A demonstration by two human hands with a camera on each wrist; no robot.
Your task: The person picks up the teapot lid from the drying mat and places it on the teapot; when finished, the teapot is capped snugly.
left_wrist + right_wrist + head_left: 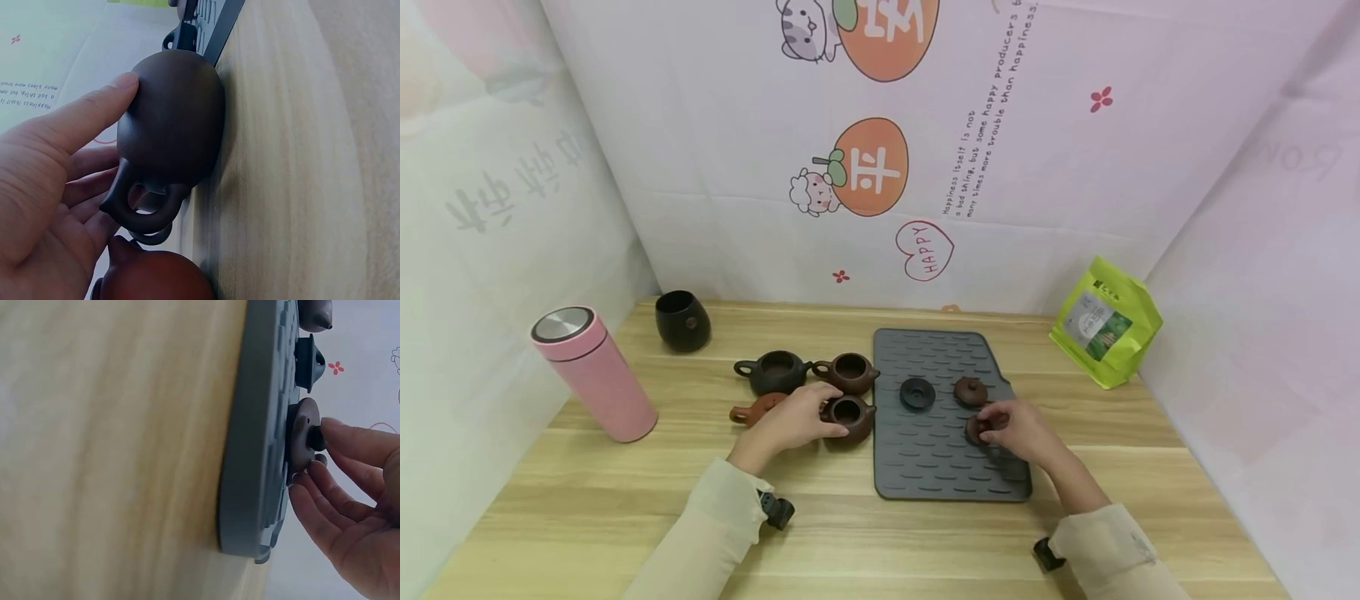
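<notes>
My left hand [793, 417] holds a dark brown teapot [178, 119] by its sides, thumb on the near side and fingers round the far side. This pot stands upright on the table without a lid, handle toward my palm. On the grey mat [925, 475], my right hand [1021, 429] pinches the knob of a brown teapot lid [304, 440] that lies low over the mat. Beside it rest another brown lid [970, 392] and a black lid [917, 394]. An orange-red teapot [757, 409], partly hidden, sits behind my left wrist.
A black teapot [767, 381] and another brown teapot [852, 385] stand uncovered behind my left hand. Farther left are a black cup [682, 325] and a pink thermos [602, 383]. A green pouch [1105, 325] stands at the back right. Cloth-covered walls border the table.
</notes>
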